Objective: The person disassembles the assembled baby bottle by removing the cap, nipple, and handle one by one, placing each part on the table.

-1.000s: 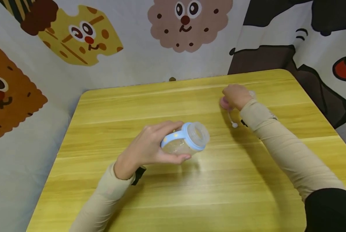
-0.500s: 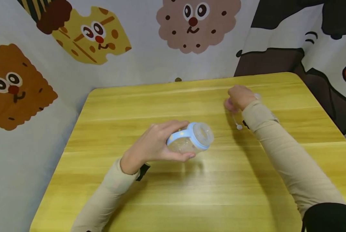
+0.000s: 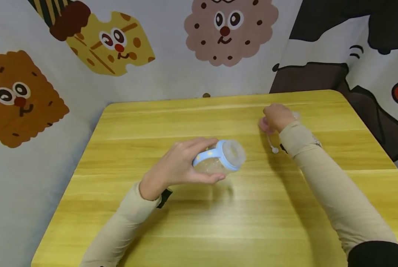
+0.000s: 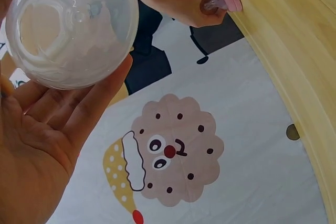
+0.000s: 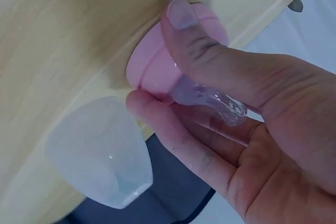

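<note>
My left hand [image 3: 180,163] grips a clear baby bottle [image 3: 212,167] with a light blue handled collar [image 3: 225,157], tilted with its open neck to the right above the table. In the left wrist view the bottle's round clear base [image 4: 73,30] fills the upper left. At the back right, my right hand [image 3: 279,116] pinches a pink bottle ring with a clear nipple [image 5: 157,64] between thumb and fingers. A thin straw tube with a white weighted end [image 3: 274,150] hangs from it toward the table. Beside that hand stands a translucent cap [image 5: 102,153].
A yellow wood-grain table [image 3: 152,126] lies under both hands. Behind it hangs a white cloth with cartoon prints [image 3: 172,70], meeting the table's back edge. The cap is close to the right hand's wrist side.
The view has shifted slightly, so the table and hands sit a little differently in frame. Both hands keep their holds, with the ring and bottle still apart.
</note>
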`<state>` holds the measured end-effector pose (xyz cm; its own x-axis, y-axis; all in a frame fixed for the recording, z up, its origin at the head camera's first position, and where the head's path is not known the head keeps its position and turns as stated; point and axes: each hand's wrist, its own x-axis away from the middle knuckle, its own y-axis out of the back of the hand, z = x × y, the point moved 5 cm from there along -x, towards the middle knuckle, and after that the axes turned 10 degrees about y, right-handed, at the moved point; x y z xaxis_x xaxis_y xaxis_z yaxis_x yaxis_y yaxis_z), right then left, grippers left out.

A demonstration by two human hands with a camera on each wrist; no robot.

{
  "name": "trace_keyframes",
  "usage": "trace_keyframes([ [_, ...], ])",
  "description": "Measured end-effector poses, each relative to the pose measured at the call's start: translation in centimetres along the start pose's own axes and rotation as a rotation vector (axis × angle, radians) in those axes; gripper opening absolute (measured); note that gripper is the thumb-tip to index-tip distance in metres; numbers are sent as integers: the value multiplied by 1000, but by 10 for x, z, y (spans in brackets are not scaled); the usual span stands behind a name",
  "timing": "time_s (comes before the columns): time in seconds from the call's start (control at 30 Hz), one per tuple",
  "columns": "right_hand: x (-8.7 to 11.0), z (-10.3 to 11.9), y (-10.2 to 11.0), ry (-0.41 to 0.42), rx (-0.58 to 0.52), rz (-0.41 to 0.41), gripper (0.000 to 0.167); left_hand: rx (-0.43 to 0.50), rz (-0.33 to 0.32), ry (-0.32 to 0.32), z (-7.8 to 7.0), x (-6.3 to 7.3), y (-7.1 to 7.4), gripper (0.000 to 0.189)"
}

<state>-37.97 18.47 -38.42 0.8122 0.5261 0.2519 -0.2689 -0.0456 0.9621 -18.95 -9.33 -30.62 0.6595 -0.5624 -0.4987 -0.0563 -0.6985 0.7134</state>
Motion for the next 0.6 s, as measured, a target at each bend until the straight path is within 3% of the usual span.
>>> trace_keyframes([
  [0.23, 10, -7, 0, -46, -150, -29, 55, -17, -32, -4, -2, -1, 6, 73],
  [0.43, 12, -18, -1, -78, -174, -102, 58, -41, -52, -8, -3, -1, 14, 71],
  [0.6, 21, -23, -15, -45, -173, -158, 62, -30, -54, 5, -5, 3, 18, 70],
])
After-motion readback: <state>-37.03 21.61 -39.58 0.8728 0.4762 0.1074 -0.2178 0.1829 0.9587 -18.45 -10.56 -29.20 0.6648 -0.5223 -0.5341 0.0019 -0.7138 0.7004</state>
